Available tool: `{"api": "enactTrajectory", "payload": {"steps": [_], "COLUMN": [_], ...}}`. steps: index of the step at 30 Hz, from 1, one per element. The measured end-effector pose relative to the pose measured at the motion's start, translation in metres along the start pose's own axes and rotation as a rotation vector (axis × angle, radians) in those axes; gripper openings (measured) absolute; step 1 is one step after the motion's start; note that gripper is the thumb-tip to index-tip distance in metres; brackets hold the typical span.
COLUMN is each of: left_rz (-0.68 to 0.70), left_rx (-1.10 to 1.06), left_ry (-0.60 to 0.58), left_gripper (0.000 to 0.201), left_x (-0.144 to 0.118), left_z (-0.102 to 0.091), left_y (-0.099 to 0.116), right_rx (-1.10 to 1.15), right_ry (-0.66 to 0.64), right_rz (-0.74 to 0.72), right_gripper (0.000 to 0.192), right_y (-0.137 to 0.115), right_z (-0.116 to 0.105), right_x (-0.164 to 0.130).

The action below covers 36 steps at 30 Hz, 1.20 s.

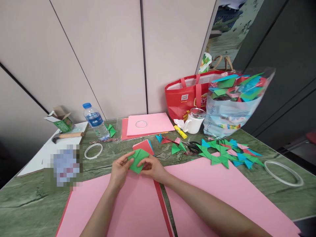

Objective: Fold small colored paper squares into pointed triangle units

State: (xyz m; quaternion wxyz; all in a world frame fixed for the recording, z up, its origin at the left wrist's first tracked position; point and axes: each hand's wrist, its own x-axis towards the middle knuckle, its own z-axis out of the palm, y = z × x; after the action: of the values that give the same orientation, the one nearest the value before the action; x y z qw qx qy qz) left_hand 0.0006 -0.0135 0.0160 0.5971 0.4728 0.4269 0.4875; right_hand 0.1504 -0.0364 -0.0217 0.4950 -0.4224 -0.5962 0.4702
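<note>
A folded square of green paper (pixel 136 161) is held between both hands, tilted above the pink sheets. My left hand (pixel 121 167) is closed on its left edge, with the thumb on the front face. On the other side, my right hand (pixel 152 168) pinches the right edge and lower part with thumb and fingers. Crease lines show near the paper's top. Just behind it lies a small stack of red and blue paper squares (pixel 145 146). Large pink paper sheets (pixel 133 207) spread out under my forearms.
Folded green, blue and red paper pieces (pixel 217 153) lie to the right near black-handled scissors (pixel 194 146). Behind stand a white mug (pixel 196 122), a clear bag of folded pieces (pixel 227 112) and a red bag (pixel 177 98). At left are a water bottle (pixel 96 122) and a hammer (pixel 67 135).
</note>
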Motion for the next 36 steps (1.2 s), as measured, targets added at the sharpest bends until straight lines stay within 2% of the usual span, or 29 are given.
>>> {"api": "enactTrajectory", "payload": {"steps": [6,10,17,26,36], "left_rz": [-0.050,-0.035,0.019,-0.038,-0.064], "left_rx": [-0.049,-0.054,0.091,-0.008,0.006], "left_ry": [0.014,0.018,0.031,-0.011,-0.112], "left_gripper": [0.032,0.029,0.036,0.035,0.050], "left_x": [-0.001,-0.001,-0.003,-0.007,-0.008], "left_z": [0.003,0.005,0.007,0.015,0.014], "left_y": [0.003,-0.001,-0.008,-0.005,-0.001], "right_rx": [-0.111,-0.139,-0.102,-0.022,0.030], "right_ry": [0.026,0.075,0.226,0.286,0.325], "right_rz": [-0.077,-0.086,-0.061,-0.008,0.008], "right_gripper": [0.020,0.018,0.019,0.017,0.020], "right_y": [-0.008,-0.011,-0.007,-0.004,-0.007], "right_z": [-0.003,-0.002,-0.001,-0.001,-0.002], "right_x": [-0.002,-0.001,0.000,0.001,0.001]}}
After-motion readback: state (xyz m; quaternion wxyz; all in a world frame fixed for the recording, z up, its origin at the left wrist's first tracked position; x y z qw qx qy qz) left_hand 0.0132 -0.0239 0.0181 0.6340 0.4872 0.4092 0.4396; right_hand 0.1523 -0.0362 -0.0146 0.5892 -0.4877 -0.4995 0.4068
